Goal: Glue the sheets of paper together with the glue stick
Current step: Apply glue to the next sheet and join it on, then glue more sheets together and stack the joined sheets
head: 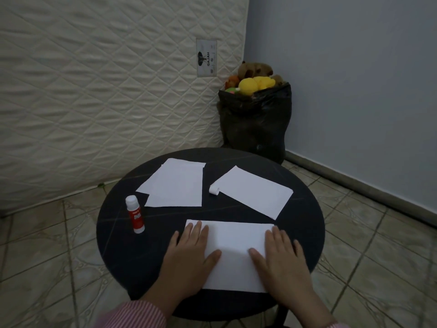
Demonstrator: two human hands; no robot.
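Note:
On the round black table a white sheet lies nearest to me. My left hand presses flat on its left side with straight fingers. My right hand lies flat on its right side the same way. A red and white glue stick, capped, lies on the table to the left, apart from both hands. Two overlapping white sheets lie at the back left. Another white sheet with a curled corner lies at the back right.
A quilted mattress leans upright behind the table. A black bag full of plush toys stands in the corner by the blue wall. Tiled floor surrounds the table.

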